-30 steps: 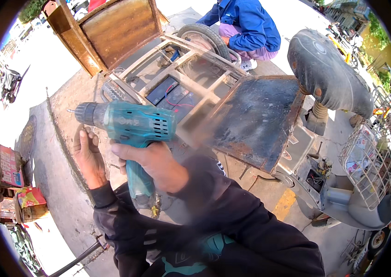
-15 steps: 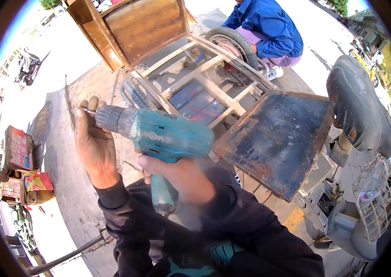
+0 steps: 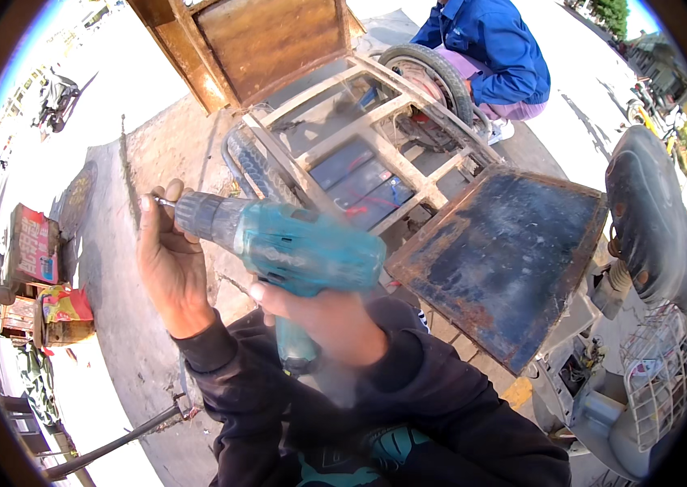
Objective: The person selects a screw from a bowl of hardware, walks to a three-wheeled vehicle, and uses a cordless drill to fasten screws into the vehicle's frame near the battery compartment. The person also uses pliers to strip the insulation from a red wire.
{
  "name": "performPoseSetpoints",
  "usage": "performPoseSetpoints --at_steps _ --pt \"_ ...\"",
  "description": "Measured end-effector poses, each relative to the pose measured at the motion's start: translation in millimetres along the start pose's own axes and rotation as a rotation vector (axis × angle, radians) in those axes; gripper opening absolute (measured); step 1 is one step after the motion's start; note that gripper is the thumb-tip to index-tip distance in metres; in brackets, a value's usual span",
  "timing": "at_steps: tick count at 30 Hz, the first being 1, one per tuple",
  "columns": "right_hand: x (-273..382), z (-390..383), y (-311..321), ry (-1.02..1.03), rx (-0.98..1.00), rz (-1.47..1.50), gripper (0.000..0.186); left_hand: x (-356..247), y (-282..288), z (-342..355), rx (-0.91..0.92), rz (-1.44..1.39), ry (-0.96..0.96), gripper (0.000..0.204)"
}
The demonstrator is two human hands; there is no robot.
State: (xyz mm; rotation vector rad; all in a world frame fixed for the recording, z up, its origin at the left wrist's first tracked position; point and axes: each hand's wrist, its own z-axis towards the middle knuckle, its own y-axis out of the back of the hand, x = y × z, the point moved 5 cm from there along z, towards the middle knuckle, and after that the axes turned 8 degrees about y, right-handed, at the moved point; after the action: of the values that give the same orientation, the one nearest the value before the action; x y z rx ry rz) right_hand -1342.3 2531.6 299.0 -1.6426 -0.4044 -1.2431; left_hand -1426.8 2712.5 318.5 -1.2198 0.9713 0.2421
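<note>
A teal cordless drill (image 3: 295, 247) is held in front of me, its chuck pointing left. My right hand (image 3: 323, 316) is wrapped around the drill's grip. My left hand (image 3: 166, 260) is raised at the chuck, thumb and fingers pinched around the bit at the tip. Behind the drill stands a stripped three-wheeled cart with a pale metal frame (image 3: 376, 138) and dark batteries (image 3: 356, 183) inside it. A rusty dark metal plate (image 3: 506, 260) lies to the right of my hands.
A person in a blue jacket (image 3: 490, 49) crouches by the cart's wheel (image 3: 429, 77) at the back. A rusty brown box panel (image 3: 270, 40) stands tilted up. A black seat (image 3: 652, 219) and wire basket (image 3: 668, 381) are right. Colourful boxes (image 3: 35, 243) sit left.
The drill has shifted right and lower in view as my head turned. My left hand has stayed at the chuck and now pinches the bit's tip.
</note>
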Motion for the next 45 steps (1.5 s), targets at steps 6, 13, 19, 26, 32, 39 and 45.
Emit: performPoseSetpoints --at_steps 6,13,19,26,32,39,45 --pt "-3.7 0.5 -5.2 0.138 -0.02 -0.163 0.027 0.5 9.4 1.3 -0.023 -0.006 0.041 0.026" --pt "-11.5 -1.6 3.8 0.451 0.067 -0.188 0.022 0.8 9.5 -0.9 0.137 -0.136 0.124 0.02" --pt "-5.6 -2.9 -6.8 0.244 0.094 -0.278 0.016 -3.2 9.1 -4.9 0.15 -0.176 0.074 0.029" --pt "-9.3 -2.4 -15.8 -0.286 0.085 0.361 0.02 -5.8 15.9 -3.3 0.204 -0.072 0.021 0.03" --pt "-8.3 -2.2 -16.1 -0.287 0.075 0.339 0.019 -7.3 15.3 -4.1 0.167 -0.065 0.004 0.03" --pt "-8.2 0.0 -21.2 -0.226 0.076 0.362 0.021 -10.2 12.6 -3.8 0.179 -0.048 -0.009 0.026" --pt "-11.1 -2.8 -21.1 -0.222 0.04 0.21 0.022 -10.0 17.9 -3.6 0.117 -0.087 -0.019 0.03"
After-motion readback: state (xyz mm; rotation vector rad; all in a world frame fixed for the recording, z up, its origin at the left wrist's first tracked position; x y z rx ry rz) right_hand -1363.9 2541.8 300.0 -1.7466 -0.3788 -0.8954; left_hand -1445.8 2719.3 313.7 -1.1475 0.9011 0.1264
